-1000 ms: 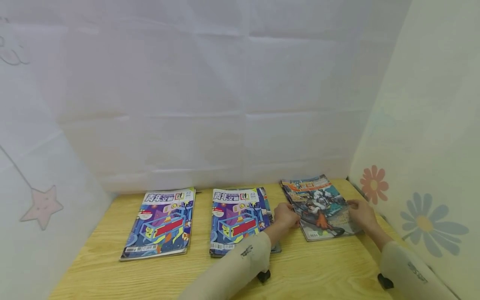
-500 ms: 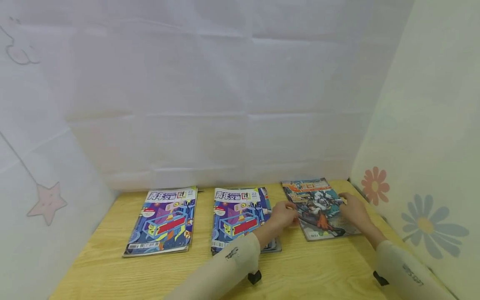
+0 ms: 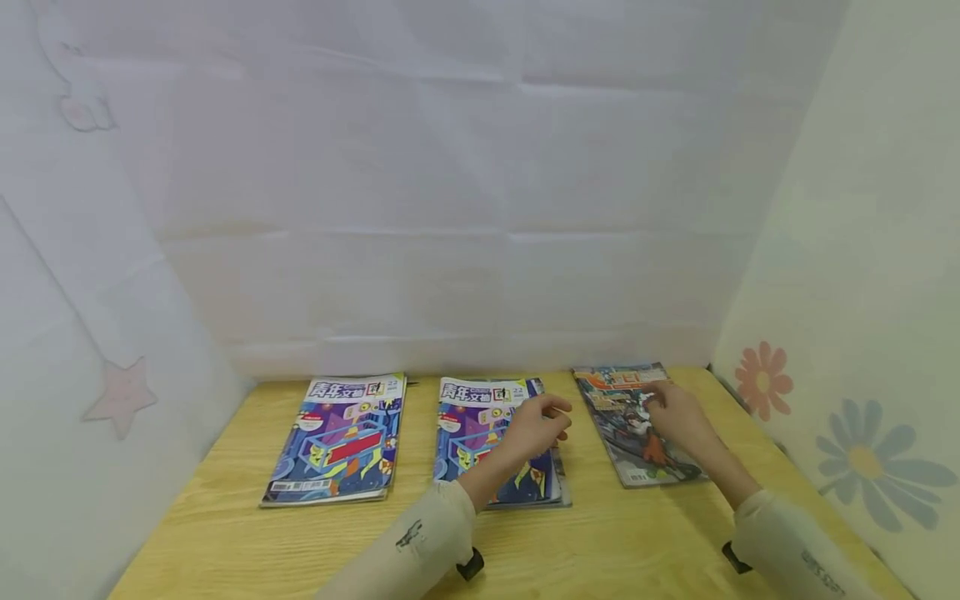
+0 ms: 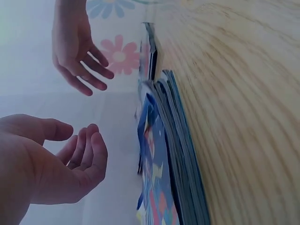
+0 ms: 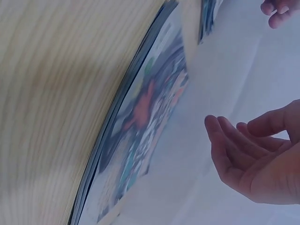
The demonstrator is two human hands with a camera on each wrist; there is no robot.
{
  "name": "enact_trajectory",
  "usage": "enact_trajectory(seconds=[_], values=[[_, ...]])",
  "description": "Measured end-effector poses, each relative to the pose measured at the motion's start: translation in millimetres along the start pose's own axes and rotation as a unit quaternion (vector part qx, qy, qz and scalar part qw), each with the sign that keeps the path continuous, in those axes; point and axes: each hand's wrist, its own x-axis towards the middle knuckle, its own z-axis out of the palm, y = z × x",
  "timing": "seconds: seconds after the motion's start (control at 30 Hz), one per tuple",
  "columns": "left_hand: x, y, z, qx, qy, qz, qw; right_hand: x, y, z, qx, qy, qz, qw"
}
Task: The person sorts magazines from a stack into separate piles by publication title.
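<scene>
1. The left hand (image 3: 534, 427) is held over the right part of the middle magazine stack (image 3: 468, 437), released, with its fingers loosely bent; in the left wrist view it is seen apart from the covers.
2. The right hand (image 3: 681, 419) is held over the right magazine stack (image 3: 630, 433), also released, with its fingers loosely curled; in the right wrist view a gap is shown between it and the magazines.
3. All three stacks are laid flat on the wood-grained table (image 3: 585, 542); the same purple-and-blue cover is shown on the middle stack and the left magazine stack (image 3: 337, 446).
4. Beneath the middle stack's top cover, other magazines are left jutting out at the right.
5. The table is backed by a creased white sheet (image 3: 480, 208); at the right, a red flower (image 3: 763, 381) and a blue-grey flower (image 3: 885, 464) are printed.
</scene>
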Motion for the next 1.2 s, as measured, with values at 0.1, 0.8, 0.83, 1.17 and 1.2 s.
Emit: enact_trajectory(seconds=[0.1,0.8,0.83,1.17,1.2], values=[[-9.2,-2.5,-12.7,0.039,0.007,0.014,0.9991,-2,-9,9,0.012,-0.018,-0.002,1.0],[-61.5,-15.0,-103.6,0.186,0.029,0.059,0.9803,0,-60,79,0.139,-0.065,-0.025,0.988],[-62.8,-14.9,-107.6,0.189,0.034,0.062,0.9794,0,-61,81,0.141,-0.064,-0.029,0.987],[-65.6,-25.0,-139.2,0.216,0.128,0.008,0.968,2,-73,95,0.106,-0.096,-0.035,0.989],[-65.4,-26.9,-141.7,0.217,0.132,-0.002,0.9671,2,-73,96,0.095,-0.101,-0.036,0.99]])
